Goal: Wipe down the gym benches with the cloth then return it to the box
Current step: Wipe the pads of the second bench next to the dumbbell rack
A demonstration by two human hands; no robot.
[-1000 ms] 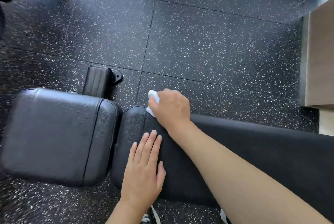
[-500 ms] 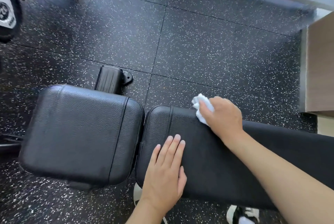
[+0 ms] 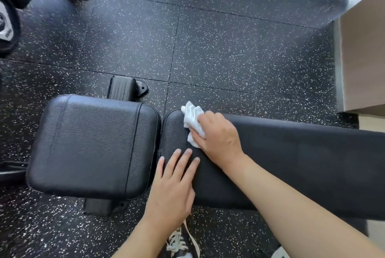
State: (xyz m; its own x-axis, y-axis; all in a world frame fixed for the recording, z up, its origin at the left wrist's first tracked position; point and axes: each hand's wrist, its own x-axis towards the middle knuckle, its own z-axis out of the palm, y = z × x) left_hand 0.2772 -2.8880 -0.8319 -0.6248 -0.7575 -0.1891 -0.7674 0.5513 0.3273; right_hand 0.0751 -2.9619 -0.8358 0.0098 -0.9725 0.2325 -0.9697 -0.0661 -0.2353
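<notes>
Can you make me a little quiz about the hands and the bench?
1. True or false: the right hand presses the cloth on the long pad.
2. What does the left hand do? A) holds the cloth B) rests flat on the long pad C) lifts the seat pad
3. Fill in: the cloth is ____ in colour.

Key: 1 true; 2 B; 3 white.

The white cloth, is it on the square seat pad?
No, the right hand presses the white cloth on the long back pad instead.
</notes>
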